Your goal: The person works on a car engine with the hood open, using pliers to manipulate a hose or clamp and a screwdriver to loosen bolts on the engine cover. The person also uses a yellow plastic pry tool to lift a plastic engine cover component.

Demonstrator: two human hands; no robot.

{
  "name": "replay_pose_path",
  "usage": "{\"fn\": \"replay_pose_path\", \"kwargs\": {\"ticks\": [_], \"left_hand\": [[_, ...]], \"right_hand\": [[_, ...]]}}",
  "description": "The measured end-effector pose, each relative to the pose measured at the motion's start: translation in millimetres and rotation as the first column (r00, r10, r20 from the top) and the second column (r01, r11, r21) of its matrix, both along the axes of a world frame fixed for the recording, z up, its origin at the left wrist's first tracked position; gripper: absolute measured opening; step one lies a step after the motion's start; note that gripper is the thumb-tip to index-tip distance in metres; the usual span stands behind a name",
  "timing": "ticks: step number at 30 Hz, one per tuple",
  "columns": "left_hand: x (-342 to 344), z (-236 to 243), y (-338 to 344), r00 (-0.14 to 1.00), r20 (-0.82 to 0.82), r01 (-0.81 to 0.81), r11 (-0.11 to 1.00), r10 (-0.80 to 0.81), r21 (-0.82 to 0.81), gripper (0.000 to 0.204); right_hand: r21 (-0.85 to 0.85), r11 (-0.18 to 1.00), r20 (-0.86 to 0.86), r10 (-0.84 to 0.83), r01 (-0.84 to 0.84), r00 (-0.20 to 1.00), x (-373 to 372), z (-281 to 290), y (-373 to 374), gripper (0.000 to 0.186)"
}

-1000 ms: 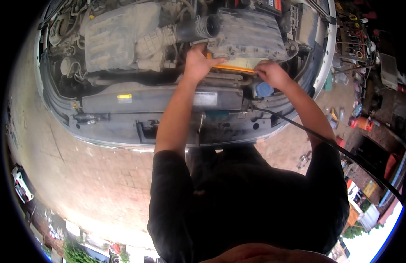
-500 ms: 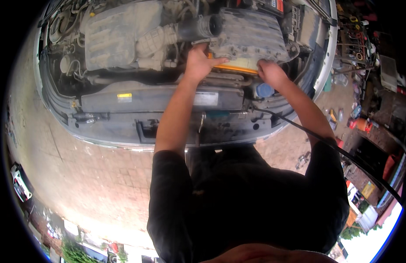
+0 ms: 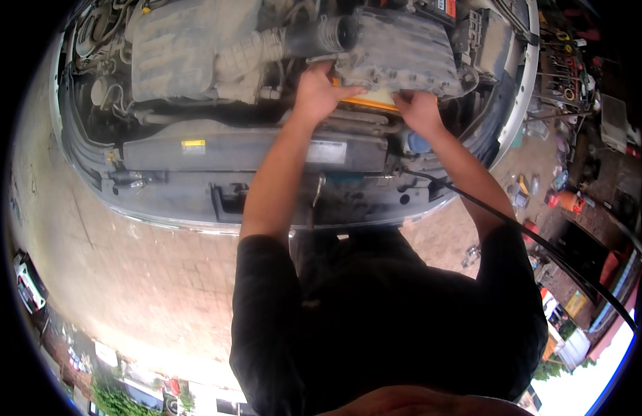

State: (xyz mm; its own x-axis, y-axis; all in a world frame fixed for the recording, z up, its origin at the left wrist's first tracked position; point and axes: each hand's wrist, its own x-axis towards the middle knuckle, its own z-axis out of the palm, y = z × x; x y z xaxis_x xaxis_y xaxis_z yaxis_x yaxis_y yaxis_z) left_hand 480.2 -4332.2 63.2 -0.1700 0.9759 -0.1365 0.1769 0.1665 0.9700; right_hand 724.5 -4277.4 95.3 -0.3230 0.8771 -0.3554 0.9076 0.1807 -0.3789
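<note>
A pale air filter (image 3: 377, 102) with an orange rim sticks out from under the front edge of the dusty air filter box lid (image 3: 404, 55). At its left end is my left hand (image 3: 317, 96), its thumb stretched along the filter's front and its other fingers partly hidden by the lid's corner. My right hand (image 3: 419, 113) is closed with bent fingers on the filter's front, right of the middle. Most of the filter lies hidden beneath the lid. Beside the lid, a black ribbed intake hose (image 3: 321, 35) has an open end.
Left of the hose sits a dusty engine cover (image 3: 172, 52). A ratchet wrench (image 3: 319, 191) lies on the front panel (image 3: 286, 194). Beneath my right forearm is a blue cap (image 3: 418, 143). A black prop rod or cable (image 3: 487, 208) crosses that forearm. Tools (image 3: 563, 62) clutter the right.
My right hand has slid left along the filter, closer to my left hand. Less of the orange rim shows between them. The view has shifted slightly.
</note>
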Motion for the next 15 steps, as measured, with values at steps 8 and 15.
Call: {"fn": "replay_pose_path", "kwargs": {"ticks": [8, 15], "left_hand": [[0, -7, 2, 0.999, -0.044, -0.025, 0.997, 0.029, 0.079, 0.06], [2, -23, 4, 0.998, -0.044, -0.045, 0.996, 0.048, 0.078, 0.062]], "right_hand": [[0.031, 0.993, 0.235, -0.115, 0.11, 0.965, -19, -19, -1, 0.061], [-0.06, 0.996, 0.295, -0.044, 0.064, 0.955, -24, -24, 2, 0.06]]}}
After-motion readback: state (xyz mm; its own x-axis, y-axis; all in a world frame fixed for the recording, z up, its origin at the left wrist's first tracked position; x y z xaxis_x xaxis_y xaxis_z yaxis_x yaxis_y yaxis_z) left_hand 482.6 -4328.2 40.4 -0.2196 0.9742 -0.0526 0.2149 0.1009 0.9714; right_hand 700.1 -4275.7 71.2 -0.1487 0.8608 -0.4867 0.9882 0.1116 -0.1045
